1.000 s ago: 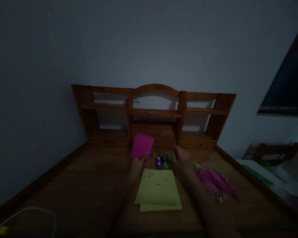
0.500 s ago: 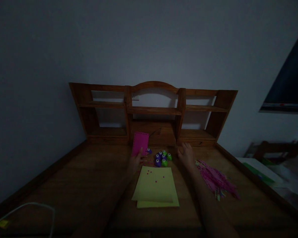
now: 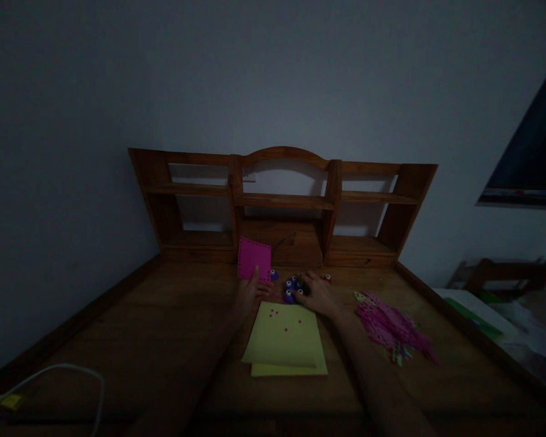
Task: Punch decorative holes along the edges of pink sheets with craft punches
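Observation:
My left hand (image 3: 250, 293) is closed on the lower edge of a pink card (image 3: 255, 260), its thumb lying over the front. A row of small dark holes runs along the card's edges. My right hand (image 3: 319, 294) reaches over a cluster of small, rounded, eye-topped pieces, thumb and fingers apart. Purple pieces (image 3: 289, 296) show at its fingertips; the hand covers the green ones. One purple piece (image 3: 273, 275) sits beside the card. Behind the right hand stands a red piece (image 3: 328, 278) with the same eye-like top.
Yellow paper sheets (image 3: 284, 346) with several pink dots lie in front of the hands. On the right is a heap of pink strips (image 3: 394, 325). A wooden shelf unit (image 3: 282, 200) closes off the desk's back. A white cable (image 3: 73, 366) curves at lower left.
My right hand has moved left onto the cluster, covering the green pieces and uncovering the red one. The pink card in my left hand has turned to face me more and shifted slightly left.

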